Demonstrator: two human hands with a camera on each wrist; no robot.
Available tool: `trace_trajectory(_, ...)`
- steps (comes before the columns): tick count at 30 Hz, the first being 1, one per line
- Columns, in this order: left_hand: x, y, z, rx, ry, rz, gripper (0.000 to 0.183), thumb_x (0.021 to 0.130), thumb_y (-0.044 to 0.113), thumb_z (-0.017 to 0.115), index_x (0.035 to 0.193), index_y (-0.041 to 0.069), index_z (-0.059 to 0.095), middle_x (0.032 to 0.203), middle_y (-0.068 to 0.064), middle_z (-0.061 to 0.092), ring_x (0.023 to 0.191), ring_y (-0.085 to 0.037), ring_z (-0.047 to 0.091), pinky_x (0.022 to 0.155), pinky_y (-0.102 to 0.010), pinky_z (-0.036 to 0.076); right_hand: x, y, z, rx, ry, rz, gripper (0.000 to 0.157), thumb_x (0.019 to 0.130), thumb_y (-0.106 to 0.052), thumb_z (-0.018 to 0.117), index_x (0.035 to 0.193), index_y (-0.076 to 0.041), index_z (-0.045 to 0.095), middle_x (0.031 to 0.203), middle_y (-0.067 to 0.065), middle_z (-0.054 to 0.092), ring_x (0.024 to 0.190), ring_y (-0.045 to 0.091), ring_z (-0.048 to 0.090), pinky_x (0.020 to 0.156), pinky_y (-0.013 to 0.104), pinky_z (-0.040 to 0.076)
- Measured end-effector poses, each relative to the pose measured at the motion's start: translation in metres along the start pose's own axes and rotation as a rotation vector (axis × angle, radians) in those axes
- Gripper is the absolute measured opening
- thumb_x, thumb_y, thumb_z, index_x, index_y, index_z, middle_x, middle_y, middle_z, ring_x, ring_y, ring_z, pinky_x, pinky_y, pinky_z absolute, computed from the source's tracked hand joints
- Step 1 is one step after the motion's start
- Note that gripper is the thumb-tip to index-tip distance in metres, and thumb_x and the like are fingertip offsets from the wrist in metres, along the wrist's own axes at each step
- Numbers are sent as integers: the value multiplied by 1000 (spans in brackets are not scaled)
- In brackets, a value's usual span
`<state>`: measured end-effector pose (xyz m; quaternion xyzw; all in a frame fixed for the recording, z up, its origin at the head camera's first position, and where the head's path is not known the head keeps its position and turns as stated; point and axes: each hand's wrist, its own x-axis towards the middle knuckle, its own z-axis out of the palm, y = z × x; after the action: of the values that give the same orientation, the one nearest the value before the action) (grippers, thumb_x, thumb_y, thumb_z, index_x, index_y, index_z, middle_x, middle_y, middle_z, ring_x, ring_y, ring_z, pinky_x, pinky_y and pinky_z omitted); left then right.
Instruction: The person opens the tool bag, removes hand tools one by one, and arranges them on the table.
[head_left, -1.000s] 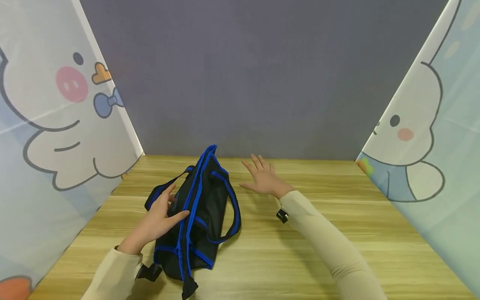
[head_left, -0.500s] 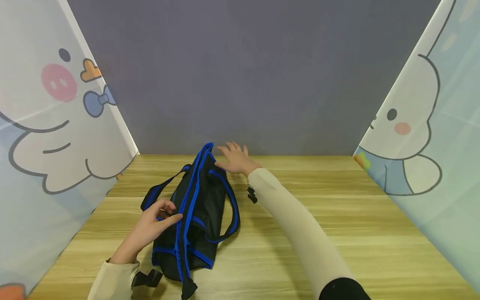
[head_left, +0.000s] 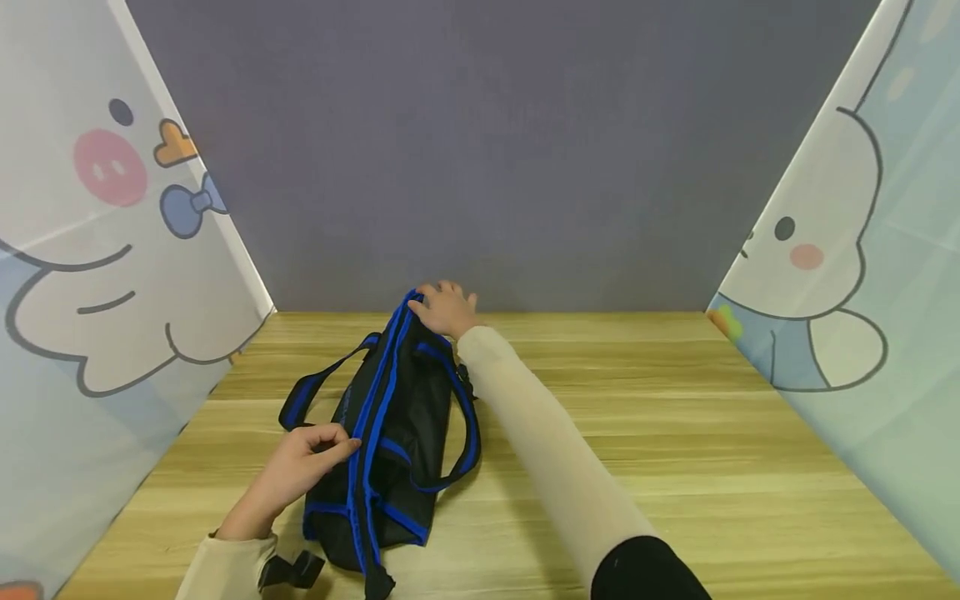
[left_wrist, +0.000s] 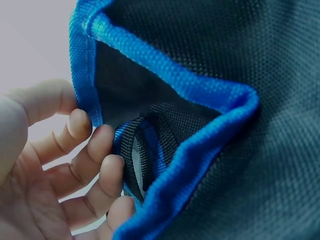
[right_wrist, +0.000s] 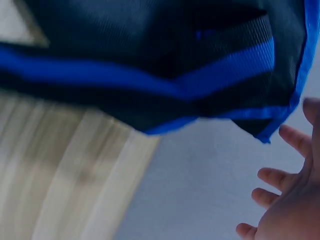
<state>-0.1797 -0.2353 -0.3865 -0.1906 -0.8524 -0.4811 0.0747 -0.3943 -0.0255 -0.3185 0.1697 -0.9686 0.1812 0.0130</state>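
A black bag (head_left: 423, 400) with blue trim (head_left: 384, 400) lies left of centre on the wood-grained surface (head_left: 615, 400), its long top edge running away from the person and a dark tab (head_left: 379, 582) at the near end. One handle (head_left: 472, 433) loops out on the right side of the bag, and another handle (head_left: 298, 402) on the left. The left hand (head_left: 296, 468) has its fingers bent and pinches the blue-trimmed edge between thumb and fingertips, roughly halfway along the bag; the left wrist view shows the fingertips at that edge, with a fold of the side gaping beside them. The right hand (head_left: 447, 310) is at the far end of the bag, fingers loosely spread and gripping nothing — its thumb and forefinger are right by the blue corner, though whether they touch it cannot be told. Both arms wear pale sleeves (head_left: 540, 442), the right one with a black band (head_left: 645, 571) across it. Behind the surface stands a grey wall (head_left: 487, 150) — flanked by cartoon-printed panels (head_left: 810, 333).
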Motion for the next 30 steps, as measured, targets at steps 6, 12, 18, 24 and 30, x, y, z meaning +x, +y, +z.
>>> trace_trajectory(6, -3, -3, 0, -32, -6, 6, 24, 95, 6, 66, 73, 12, 60, 64, 4, 48, 57, -11, 48, 50, -26, 40, 8, -5, 13, 70, -6, 22, 54, 106, -54, 32, 153, -29, 41, 161, 11, 26, 148, 33, 21, 116, 64, 14)
trace_trajectory(12, -6, -3, 1, -65, -15, -28, 17, 95, 6, 66, 79, 11, 65, 72, 3, 54, 62, -15, 53, 53, -25, 47, 11, 3, 14, 99, -22, 50, 54, 104, -46, 35, 153, -26, 40, 160, 13, 28, 145, 34, 23, 114, 60, 19)
trace_trajectory(18, -8, -5, 2, -90, -19, -29, 18, 95, 4, 65, 78, 10, 64, 72, 4, 54, 63, -16, 53, 54, -24, 48, 6, 2, 9, 113, -86, 98, 54, 104, -44, 32, 152, -24, 43, 159, 10, 30, 145, 36, 21, 113, 59, 18)
trace_trajectory(24, -7, -7, 1, -77, -9, 2, 20, 94, 2, 65, 77, 10, 62, 70, 5, 52, 60, -14, 52, 52, -25, 46, 6, 0, 11, 81, -144, 144, 60, 103, -50, 30, 157, -22, 34, 162, 8, 26, 148, 39, 15, 116, 62, 12)
trace_trajectory(30, -2, -9, 2, -78, -10, 25, 21, 94, 0, 66, 76, 11, 61, 69, 6, 51, 59, -12, 50, 51, -25, 44, 6, 5, 8, 34, -108, 85, 56, 103, -45, 31, 155, -25, 38, 159, 8, 33, 143, 40, 23, 113, 63, 16)
